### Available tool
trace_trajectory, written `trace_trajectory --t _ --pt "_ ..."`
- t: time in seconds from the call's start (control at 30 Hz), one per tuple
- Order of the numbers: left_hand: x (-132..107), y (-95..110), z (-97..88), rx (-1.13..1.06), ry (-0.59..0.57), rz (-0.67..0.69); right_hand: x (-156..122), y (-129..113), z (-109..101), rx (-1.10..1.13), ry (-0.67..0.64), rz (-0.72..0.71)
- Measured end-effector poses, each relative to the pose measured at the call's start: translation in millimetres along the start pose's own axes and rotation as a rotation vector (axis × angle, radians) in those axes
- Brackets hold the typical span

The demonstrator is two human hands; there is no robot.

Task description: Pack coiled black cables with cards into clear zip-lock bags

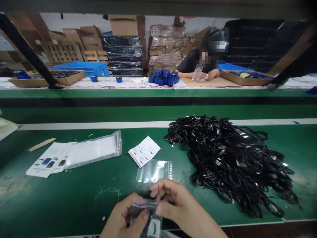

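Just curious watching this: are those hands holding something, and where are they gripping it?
Yes: both the left hand and right hand pinch a small clear plastic bag near its top edge with their fingers.

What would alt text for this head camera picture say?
Two bare hands, left hand and right hand, hold a small clear bag over a green table. A pile of black cables lies right; another clear bag and leaflets lie ahead.

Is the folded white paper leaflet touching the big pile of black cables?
Apart. The head view shows the folded white paper leaflet lying left of the big pile of black cables, with a strip of bare green table plainly between them.
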State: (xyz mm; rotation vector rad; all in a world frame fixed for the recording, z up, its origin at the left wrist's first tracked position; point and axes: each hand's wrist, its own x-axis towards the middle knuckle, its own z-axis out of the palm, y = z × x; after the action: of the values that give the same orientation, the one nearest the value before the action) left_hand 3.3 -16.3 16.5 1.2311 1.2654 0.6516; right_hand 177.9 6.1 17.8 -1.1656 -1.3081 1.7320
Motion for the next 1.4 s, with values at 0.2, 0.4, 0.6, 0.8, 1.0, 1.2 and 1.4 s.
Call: trace_trajectory --t 0.2,0.4,0.6,0.8,1.0,1.2,1.4 --pt "2 -2 0.8 0.108 0.124 0.13 -6 2 4 -0.11 0.05 0.039" --pt "3 -11 -6.0 0.157 0.29 0.292 -8 2 11 -0.488 0.125 -0.214" --pt "3 -9 -7.5 0.107 0.296 0.194 -7 4 11 -0.534 0.096 -0.223" --pt "4 -9 -19.7 0.188 0.122 0.097 -5 7 5 -0.392 0.168 -0.09" --pt "1 -19 -28.8 0.368 0.108 0.1 -5 9 2 -0.38 0.158 -0.031" --pt "-1 -20 -23.4 0.323 0.174 0.187 -8 15 4 -0.427 0.187 -0.117" --pt "0 -17 -13.1 0.159 0.144 0.11 -7 16 9 -0.461 0.133 -0.151"
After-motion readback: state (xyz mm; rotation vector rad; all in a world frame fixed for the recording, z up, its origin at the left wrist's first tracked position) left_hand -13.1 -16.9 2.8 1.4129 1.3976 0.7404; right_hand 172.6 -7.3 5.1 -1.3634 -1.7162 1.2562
